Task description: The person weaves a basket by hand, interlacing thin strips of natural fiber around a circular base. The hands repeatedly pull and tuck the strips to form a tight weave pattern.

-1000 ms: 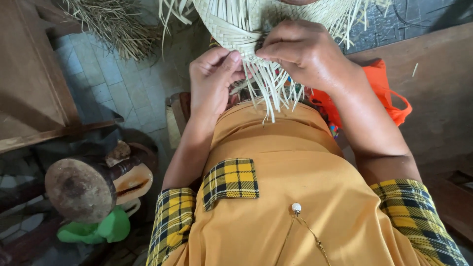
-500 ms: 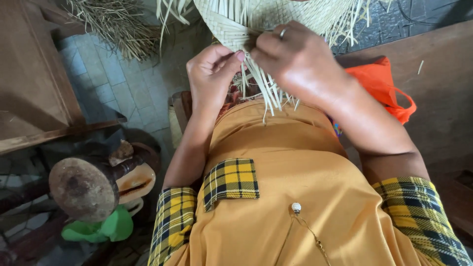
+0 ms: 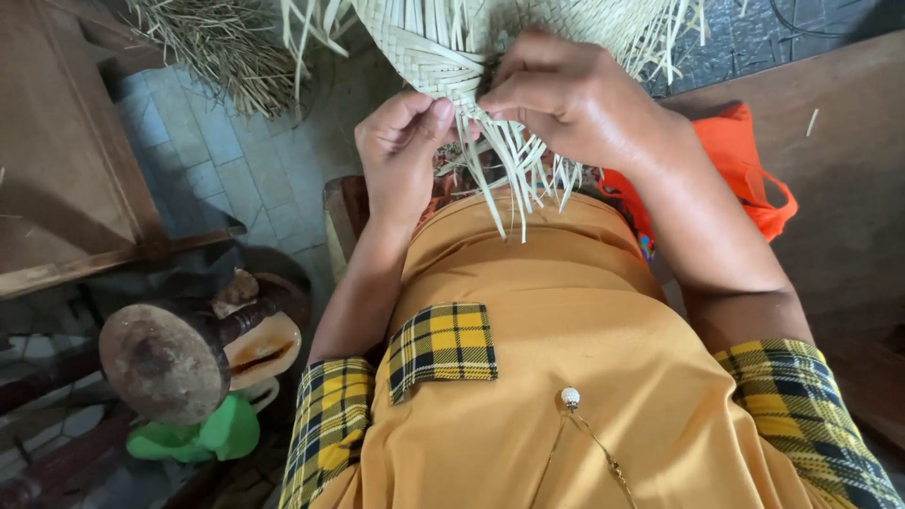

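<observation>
Since 0.5 s ago, both hands have shifted slightly along the woven edge, the right hand sliding a little lower over the weave and the left thumb pressing closer to it; the work itself has stayed above the lap.

Head view: the woven palm-leaf mat (image 3: 443,47) hangs at the top of the frame, its loose pale strips (image 3: 514,174) trailing down toward the person's orange dress (image 3: 566,320). The left hand (image 3: 401,151) sits just left of the weave's lower corner, fingers curled narrow, thumb and forefinger pinched on the edge of the plaiting. The right hand (image 3: 575,104) lies over the weave from the right, fingers bent close together and gripping strips at the same corner, touching the left fingertips or nearly so. The mat is thus held between the 2 hands, above and in front of them.

An orange bag (image 3: 754,170) lies on the wooden bench (image 3: 848,123) to the right. Dry straw (image 3: 207,47) is heaped on the tiled floor (image 3: 217,170) at upper left. A round wooden mallet head (image 3: 156,363) rests at lower left above a green cloth (image 3: 207,438).
</observation>
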